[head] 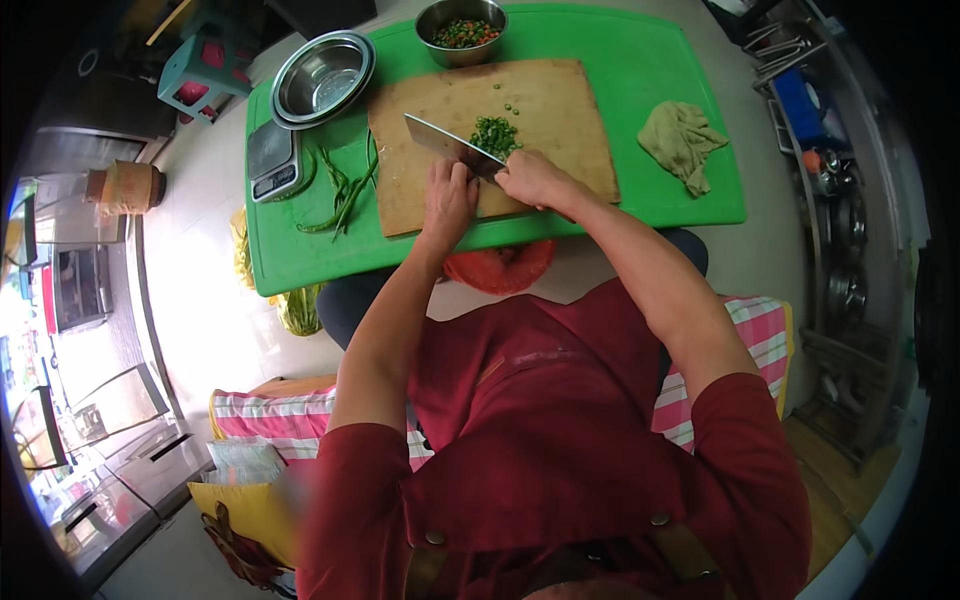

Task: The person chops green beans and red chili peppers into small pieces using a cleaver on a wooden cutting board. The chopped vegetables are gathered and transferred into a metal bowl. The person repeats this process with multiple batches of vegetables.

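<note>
My right hand (531, 178) grips a cleaver (442, 139) with a wide steel blade, which slants across the wooden cutting board (420, 210). Close beside the blade, my left hand (451, 196) rests on the board with its fingers bent; whatever lies under them is hidden. Just beyond the blade sits a small heap of chopped green chili peppers (495, 135), with a few loose slices farther up the board. Several whole long green chili peppers (346, 196) lie on the green table (300, 259) to the left of the board.
Nested steel bowls (324, 79) stand by a kitchen scale (273, 159) at the left. A steel bowl (459, 55) behind the board holds chopped green and red pieces. A crumpled cloth (679, 142) lies at the right. Below the table edge is a red basin (501, 271).
</note>
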`<control>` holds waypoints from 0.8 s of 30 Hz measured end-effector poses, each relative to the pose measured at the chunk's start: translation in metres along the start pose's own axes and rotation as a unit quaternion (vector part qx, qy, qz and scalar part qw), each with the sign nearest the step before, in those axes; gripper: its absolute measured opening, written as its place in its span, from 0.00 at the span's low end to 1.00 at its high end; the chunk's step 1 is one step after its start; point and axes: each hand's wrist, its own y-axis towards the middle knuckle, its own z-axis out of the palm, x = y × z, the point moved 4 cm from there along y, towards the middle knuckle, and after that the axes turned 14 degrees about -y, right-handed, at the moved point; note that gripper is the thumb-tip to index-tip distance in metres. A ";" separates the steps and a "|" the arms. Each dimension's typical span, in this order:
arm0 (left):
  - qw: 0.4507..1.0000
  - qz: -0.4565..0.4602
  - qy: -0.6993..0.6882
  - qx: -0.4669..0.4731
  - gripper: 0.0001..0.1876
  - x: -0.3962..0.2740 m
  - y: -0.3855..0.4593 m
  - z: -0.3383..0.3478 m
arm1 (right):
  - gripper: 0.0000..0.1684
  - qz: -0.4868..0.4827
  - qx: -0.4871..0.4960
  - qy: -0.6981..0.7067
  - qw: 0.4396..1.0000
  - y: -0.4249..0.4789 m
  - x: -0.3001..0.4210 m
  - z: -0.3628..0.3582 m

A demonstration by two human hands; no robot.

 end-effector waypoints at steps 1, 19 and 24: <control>1.000 -0.001 0.007 0.013 0.10 0.001 -0.002 0.000 | 0.24 -0.001 -0.010 0.005 1.000 -0.001 -0.003 0.001; 0.997 -0.037 0.023 -0.064 0.14 0.001 0.008 -0.012 | 0.20 -0.077 -0.129 -0.094 0.984 0.003 -0.020 -0.001; 0.998 -0.008 0.014 -0.065 0.10 0.003 0.016 0.000 | 0.18 -0.055 -0.120 -0.082 0.988 -0.001 -0.011 -0.001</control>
